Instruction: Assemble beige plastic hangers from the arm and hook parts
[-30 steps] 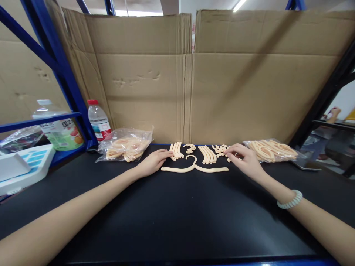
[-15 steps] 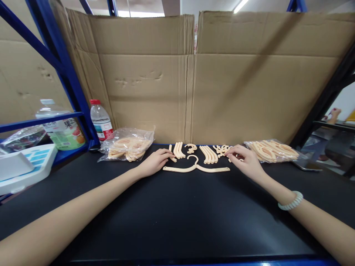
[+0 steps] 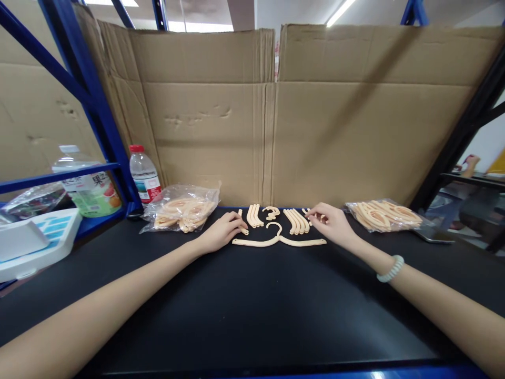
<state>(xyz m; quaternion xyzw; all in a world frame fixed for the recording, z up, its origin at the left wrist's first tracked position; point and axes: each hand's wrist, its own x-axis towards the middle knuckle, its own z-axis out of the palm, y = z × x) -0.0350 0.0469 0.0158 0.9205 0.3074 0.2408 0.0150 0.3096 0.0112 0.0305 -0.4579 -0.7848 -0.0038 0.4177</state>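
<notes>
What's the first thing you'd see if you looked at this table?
A cream plastic hanger lies flat mid-way along the black tabletop, with rows of matching cream curved pieces just behind it. The left hand and right hand rest at either end of these parts. Tall brown cardboard sheets wall off the back.

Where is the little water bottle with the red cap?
The water bottle stands upright at the far left of the black table, against the blue rack post, just left of the plastic bag of hanger parts.
</notes>
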